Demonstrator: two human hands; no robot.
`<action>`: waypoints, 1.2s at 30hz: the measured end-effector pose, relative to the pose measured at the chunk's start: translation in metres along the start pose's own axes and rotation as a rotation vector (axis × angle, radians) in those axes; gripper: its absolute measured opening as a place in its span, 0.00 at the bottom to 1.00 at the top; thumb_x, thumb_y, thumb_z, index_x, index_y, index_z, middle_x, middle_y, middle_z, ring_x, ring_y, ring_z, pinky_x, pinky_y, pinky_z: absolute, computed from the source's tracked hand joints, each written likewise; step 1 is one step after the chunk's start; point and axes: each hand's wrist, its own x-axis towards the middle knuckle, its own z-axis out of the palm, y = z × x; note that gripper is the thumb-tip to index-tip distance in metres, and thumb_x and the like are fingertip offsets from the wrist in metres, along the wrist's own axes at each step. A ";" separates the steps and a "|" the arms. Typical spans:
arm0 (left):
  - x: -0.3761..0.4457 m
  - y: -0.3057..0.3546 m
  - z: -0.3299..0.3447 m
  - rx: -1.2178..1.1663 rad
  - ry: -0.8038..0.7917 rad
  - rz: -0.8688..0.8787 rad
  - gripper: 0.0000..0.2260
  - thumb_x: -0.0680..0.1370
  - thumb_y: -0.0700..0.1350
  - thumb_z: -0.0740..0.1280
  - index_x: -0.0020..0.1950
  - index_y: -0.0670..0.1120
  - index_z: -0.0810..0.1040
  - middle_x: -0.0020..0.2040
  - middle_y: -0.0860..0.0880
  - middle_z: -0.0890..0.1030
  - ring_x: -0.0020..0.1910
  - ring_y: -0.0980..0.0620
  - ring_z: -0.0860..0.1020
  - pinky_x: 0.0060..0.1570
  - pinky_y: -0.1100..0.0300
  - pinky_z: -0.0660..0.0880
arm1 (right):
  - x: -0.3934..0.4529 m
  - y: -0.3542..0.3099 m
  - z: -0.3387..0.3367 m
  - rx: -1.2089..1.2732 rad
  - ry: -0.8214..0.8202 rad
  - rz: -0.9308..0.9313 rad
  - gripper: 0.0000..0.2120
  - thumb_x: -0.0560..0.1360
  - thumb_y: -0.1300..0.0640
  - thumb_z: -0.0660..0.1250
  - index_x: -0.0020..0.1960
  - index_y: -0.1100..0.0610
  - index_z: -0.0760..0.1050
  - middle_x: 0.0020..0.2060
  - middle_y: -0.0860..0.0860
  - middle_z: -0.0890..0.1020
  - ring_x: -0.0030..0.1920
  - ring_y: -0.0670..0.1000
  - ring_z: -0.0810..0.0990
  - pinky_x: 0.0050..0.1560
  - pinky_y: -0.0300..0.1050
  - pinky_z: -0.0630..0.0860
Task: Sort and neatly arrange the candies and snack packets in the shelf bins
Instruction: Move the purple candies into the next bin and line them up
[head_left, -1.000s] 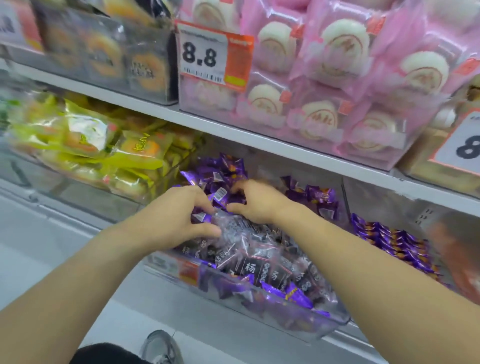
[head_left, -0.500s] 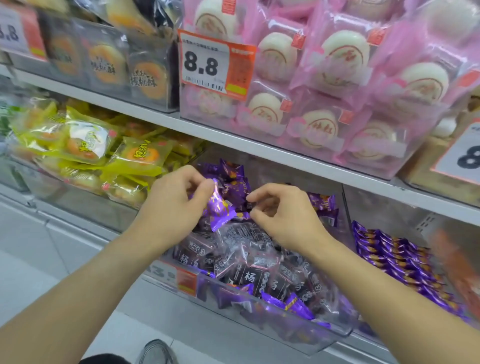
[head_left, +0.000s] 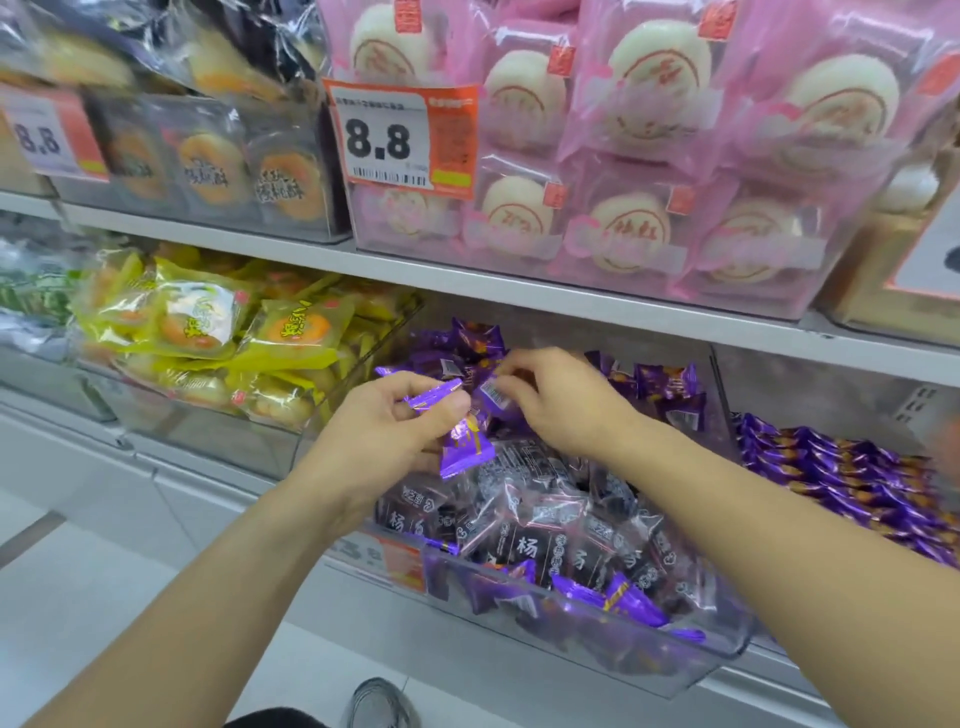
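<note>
A clear plastic bin (head_left: 587, 631) on the lower shelf holds dark clear-wrapped snack packets (head_left: 530, 540) in front and purple candy packets (head_left: 670, 387) at the back. My left hand (head_left: 384, 441) grips purple candy packets (head_left: 465, 449) above the bin's left side, one sticking out between the fingers. My right hand (head_left: 561, 400) pinches another purple packet (head_left: 493, 397) with a barcode, just right of the left hand. The two hands almost touch.
Yellow pastry packets (head_left: 208, 332) fill the bin to the left. A bin of purple bars (head_left: 831, 478) lies to the right. Pink-wrapped white cakes (head_left: 649, 156) and an 8.8 price tag (head_left: 400, 140) sit on the upper shelf. A shoe (head_left: 382, 704) shows on the floor below.
Both hands have lifted out of the pile. The left hand now holds purple packets raised above the bin, and the right hand has picked up a barcode-side packet beside it.
</note>
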 end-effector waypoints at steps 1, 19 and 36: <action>-0.001 0.002 0.000 -0.015 -0.021 0.020 0.08 0.77 0.43 0.68 0.53 0.40 0.80 0.45 0.39 0.86 0.37 0.50 0.83 0.35 0.61 0.79 | -0.006 -0.005 -0.005 0.059 0.085 0.023 0.08 0.81 0.54 0.62 0.52 0.54 0.79 0.40 0.50 0.84 0.40 0.50 0.79 0.43 0.44 0.72; -0.032 0.009 0.092 -0.055 -0.023 0.090 0.15 0.69 0.53 0.71 0.49 0.45 0.83 0.42 0.45 0.85 0.37 0.49 0.82 0.48 0.53 0.82 | -0.163 0.011 -0.071 1.250 0.055 0.479 0.12 0.71 0.56 0.68 0.52 0.57 0.84 0.40 0.59 0.83 0.37 0.54 0.79 0.30 0.39 0.72; -0.043 0.021 0.166 -0.141 -0.144 0.066 0.21 0.66 0.45 0.73 0.56 0.39 0.78 0.38 0.45 0.85 0.35 0.46 0.84 0.51 0.47 0.81 | -0.210 0.050 -0.105 1.058 0.461 0.442 0.12 0.67 0.63 0.79 0.47 0.51 0.84 0.38 0.54 0.84 0.38 0.56 0.83 0.46 0.49 0.80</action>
